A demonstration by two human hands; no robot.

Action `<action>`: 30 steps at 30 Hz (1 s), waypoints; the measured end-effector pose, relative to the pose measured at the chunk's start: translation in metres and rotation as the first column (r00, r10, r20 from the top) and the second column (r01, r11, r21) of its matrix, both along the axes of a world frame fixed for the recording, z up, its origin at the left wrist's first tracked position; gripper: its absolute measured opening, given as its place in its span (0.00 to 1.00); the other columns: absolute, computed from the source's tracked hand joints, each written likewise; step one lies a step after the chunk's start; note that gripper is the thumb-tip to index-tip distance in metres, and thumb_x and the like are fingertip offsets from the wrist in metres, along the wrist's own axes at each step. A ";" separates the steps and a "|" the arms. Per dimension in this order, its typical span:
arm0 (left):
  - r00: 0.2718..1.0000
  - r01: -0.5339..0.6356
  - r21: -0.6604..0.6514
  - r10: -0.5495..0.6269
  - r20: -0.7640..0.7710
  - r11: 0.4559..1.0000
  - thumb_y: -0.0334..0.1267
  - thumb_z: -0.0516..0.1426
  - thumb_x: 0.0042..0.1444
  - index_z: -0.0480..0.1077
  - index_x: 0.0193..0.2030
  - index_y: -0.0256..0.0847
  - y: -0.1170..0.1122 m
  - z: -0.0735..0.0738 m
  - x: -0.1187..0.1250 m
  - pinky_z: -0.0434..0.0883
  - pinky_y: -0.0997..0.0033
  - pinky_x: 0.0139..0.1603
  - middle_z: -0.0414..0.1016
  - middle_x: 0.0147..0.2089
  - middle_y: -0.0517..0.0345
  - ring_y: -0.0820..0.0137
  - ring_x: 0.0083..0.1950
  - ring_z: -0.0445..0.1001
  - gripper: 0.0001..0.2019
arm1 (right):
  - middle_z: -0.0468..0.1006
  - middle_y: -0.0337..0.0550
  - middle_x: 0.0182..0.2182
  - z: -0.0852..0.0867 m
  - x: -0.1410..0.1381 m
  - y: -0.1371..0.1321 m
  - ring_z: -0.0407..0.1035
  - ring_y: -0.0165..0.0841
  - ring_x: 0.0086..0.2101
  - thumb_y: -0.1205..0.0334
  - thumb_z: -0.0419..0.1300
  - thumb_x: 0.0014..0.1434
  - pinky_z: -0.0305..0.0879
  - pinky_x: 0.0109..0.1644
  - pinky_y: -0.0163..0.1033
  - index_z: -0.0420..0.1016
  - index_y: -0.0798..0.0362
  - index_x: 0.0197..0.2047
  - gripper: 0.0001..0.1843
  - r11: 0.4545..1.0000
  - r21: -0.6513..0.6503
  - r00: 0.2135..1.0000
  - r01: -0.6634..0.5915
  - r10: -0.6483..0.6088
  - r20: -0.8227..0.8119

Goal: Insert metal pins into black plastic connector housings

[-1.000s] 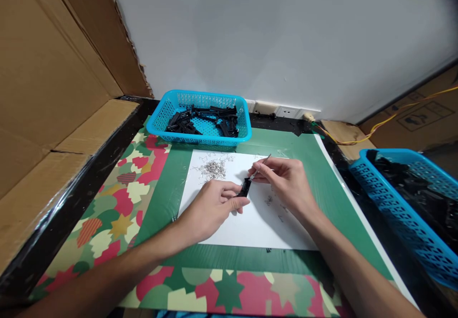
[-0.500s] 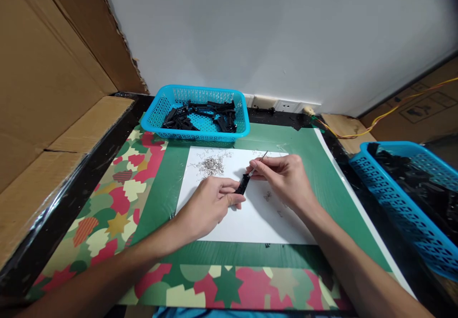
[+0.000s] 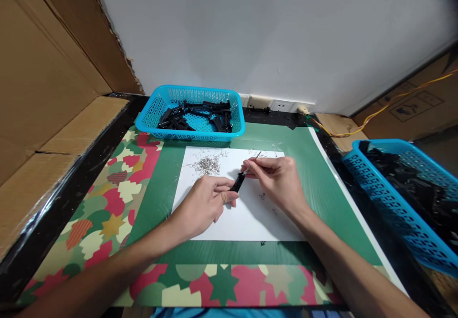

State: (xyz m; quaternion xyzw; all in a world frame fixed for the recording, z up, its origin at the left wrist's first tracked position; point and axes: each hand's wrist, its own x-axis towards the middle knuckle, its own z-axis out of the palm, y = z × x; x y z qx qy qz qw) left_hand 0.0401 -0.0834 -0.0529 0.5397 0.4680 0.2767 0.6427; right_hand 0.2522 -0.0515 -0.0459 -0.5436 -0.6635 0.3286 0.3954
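Observation:
My left hand point(image 3: 205, 203) is closed around a small, oblong black plastic part point(image 3: 238, 182), held tilted above a white sheet of paper point(image 3: 229, 227). Between the thumb and fingers of my right hand point(image 3: 277, 177) is a slim metal tool point(image 3: 257, 156); one end sticks up past the fingers. Its lower end meets the upper end of the black part, and the exact contact is too small to make out. A heap of tiny bent metal pieces point(image 3: 208, 165) lies on the paper beyond my left hand. A few more loose ones point(image 3: 262, 196) lie beneath my right hand.
A blue basket point(image 3: 193, 137) with several black plastic parts stands at the back, against the wall. Another blue basket point(image 3: 390, 203), full of black parts, is at the right. Cardboard point(image 3: 86, 122) borders the left side. Yellow wires point(image 3: 393, 97) run from a wall socket.
The whole view has shifted slightly, so everything appears a little further left. Both hands keep their grips, with the tool still at the end of the black part.

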 end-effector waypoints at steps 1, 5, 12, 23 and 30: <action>1.000 0.008 0.005 -0.008 0.004 1.000 0.44 0.61 0.65 0.76 0.55 0.30 0.000 0.000 0.000 0.58 0.75 0.20 0.79 0.34 0.54 0.80 0.19 0.59 0.19 | 0.88 0.50 0.33 0.000 0.000 0.000 0.83 0.43 0.33 0.51 0.66 0.67 0.83 0.40 0.45 0.90 0.56 0.36 0.18 1.000 0.006 1.000 -0.004 0.004 0.005; 0.999 0.030 0.030 -0.030 0.018 0.999 0.42 0.61 0.65 0.76 0.48 0.32 0.000 0.000 0.000 0.58 0.75 0.20 0.78 0.34 0.55 0.79 0.19 0.58 0.14 | 0.87 0.49 0.30 0.001 -0.001 -0.001 0.83 0.43 0.34 0.49 0.66 0.67 0.82 0.39 0.44 0.90 0.57 0.35 0.20 1.000 0.000 1.000 -0.025 0.025 -0.009; 1.000 -0.006 0.013 0.006 0.028 1.000 0.45 0.63 0.63 0.78 0.50 0.33 0.000 -0.001 0.001 0.59 0.75 0.21 0.79 0.34 0.54 0.78 0.20 0.60 0.16 | 0.87 0.49 0.32 -0.001 -0.003 -0.002 0.81 0.42 0.33 0.51 0.67 0.65 0.82 0.41 0.48 0.88 0.55 0.34 0.17 0.999 -0.049 0.994 -0.003 -0.002 -0.107; 0.989 -0.032 0.040 0.026 0.145 0.999 0.54 0.58 0.69 0.71 0.64 0.39 0.004 -0.003 -0.006 0.65 0.75 0.18 0.76 0.40 0.53 0.76 0.22 0.68 0.25 | 0.78 0.43 0.27 0.020 0.019 0.005 0.71 0.35 0.29 0.52 0.60 0.72 0.67 0.36 0.40 0.81 0.53 0.37 0.16 0.973 0.198 0.993 0.120 -0.115 -0.036; 0.883 -0.446 0.145 0.408 0.234 0.883 0.56 0.58 0.68 0.70 0.56 0.40 0.020 0.012 -0.020 0.59 0.79 0.16 0.73 0.42 0.56 0.79 0.22 0.65 0.22 | 0.83 0.47 0.38 0.013 0.027 0.019 0.72 0.38 0.35 0.53 0.54 0.75 0.64 0.39 0.39 0.82 0.51 0.47 0.17 0.992 0.118 0.967 -0.047 0.016 0.252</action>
